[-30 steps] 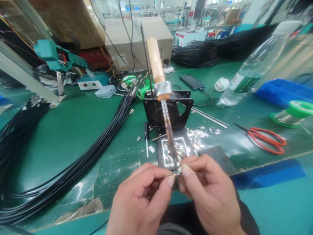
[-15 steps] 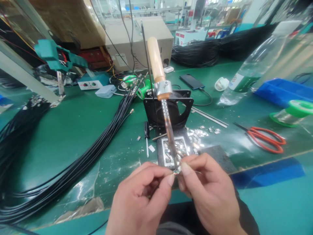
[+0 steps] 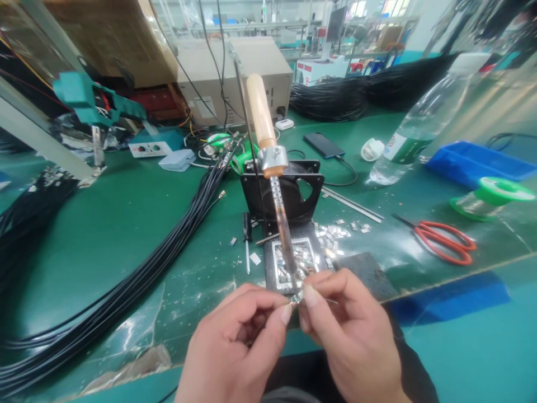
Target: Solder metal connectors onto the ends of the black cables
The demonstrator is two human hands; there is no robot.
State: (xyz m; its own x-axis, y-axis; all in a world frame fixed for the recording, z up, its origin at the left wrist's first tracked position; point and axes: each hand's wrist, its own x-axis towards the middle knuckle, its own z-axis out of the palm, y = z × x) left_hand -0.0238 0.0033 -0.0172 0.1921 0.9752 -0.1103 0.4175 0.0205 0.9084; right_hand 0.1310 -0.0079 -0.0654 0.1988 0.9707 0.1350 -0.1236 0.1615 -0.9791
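Note:
Close together at the bench's front edge, both hands pinch at one spot. My left hand (image 3: 241,336) is closed, thumb and forefinger gripping a small metal connector (image 3: 296,299) with fine wire ends. My right hand (image 3: 354,330) is closed too, its fingertips at the connector's right side, and a thin silvery wire (image 3: 331,302) sticks out past its fingers. A wooden-handled soldering iron (image 3: 260,120) slants down from a black stand (image 3: 247,196), its tip at the connector; whether they touch is hard to tell. Below the iron, a tray (image 3: 274,263) holds small metal pieces.
Black cables (image 3: 168,246) sweep across the left. A screwdriver (image 3: 247,240) lies left of the stand. To the right are orange-handled scissors (image 3: 447,240), a solder spool (image 3: 490,198), a blue bin (image 3: 474,162), a water bottle (image 3: 411,140) and a phone (image 3: 323,144).
The whole view has shifted slightly, with the bench things lower and further left in the picture. Both hands keep their pinch at the iron's tip.

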